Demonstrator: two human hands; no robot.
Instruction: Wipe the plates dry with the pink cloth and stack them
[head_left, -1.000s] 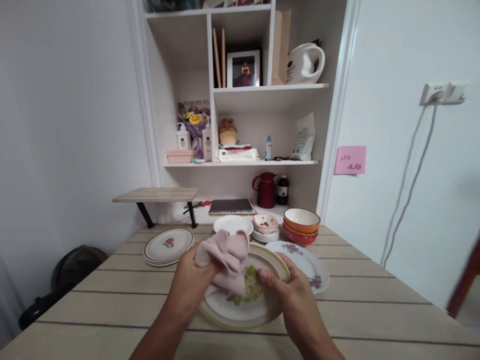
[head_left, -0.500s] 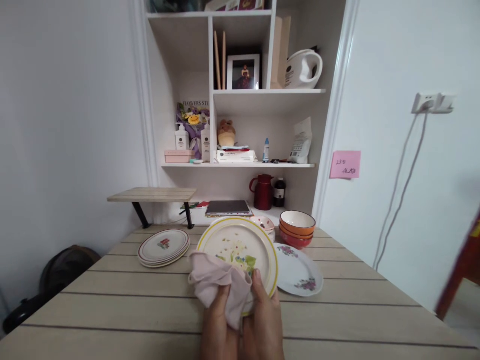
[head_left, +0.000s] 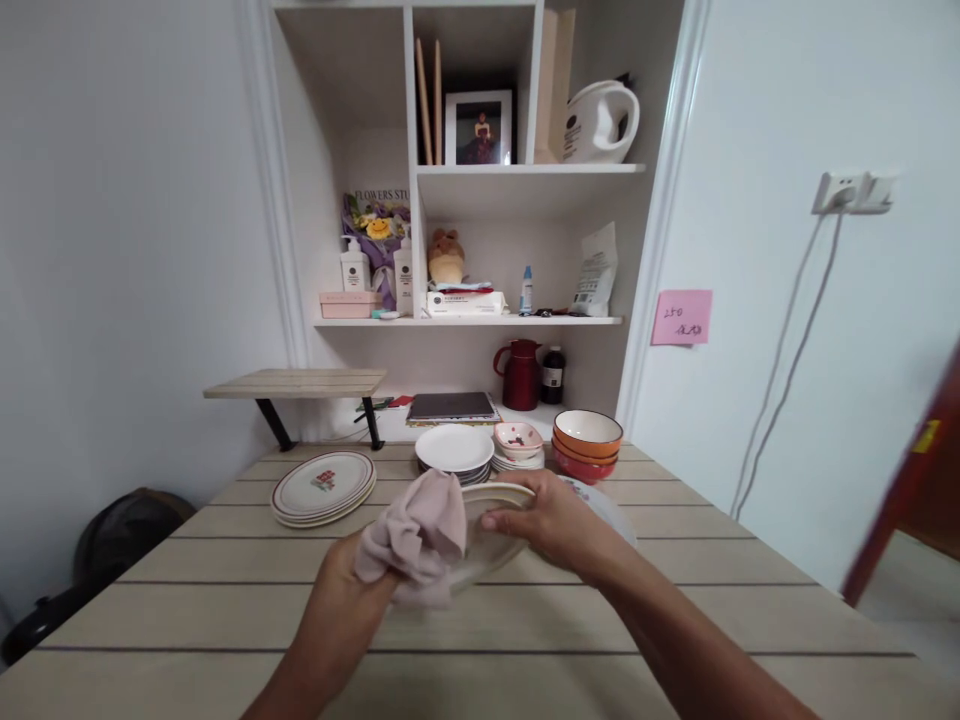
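Note:
A plate (head_left: 480, 535) hangs tilted above the middle of the table, blurred by motion; its flower print does not show now. My right hand (head_left: 559, 520) grips it at the right rim, thumb on the near face and fingers over the upper edge. A crumpled pale pink cloth (head_left: 420, 530) is bunched in my left hand (head_left: 356, 590), against the plate's left side. The cloth hides most of the left fingers. Behind my right forearm lies a white oval plate with a floral print (head_left: 611, 510), partly covered.
To the left sits a stack of red-rimmed plates (head_left: 322, 485). Farther back stand white plates (head_left: 454, 447), small strawberry-patterned dishes (head_left: 517, 438) and stacked orange and red bowls (head_left: 589, 440). A small raised shelf (head_left: 300, 383) stands at the back left, a red jug (head_left: 520, 375) behind.
The plate has turned from showing its flowered face to a steep, blurred tilt. My right hand has moved up to its upper right rim; my left hand with the cloth has shifted left.

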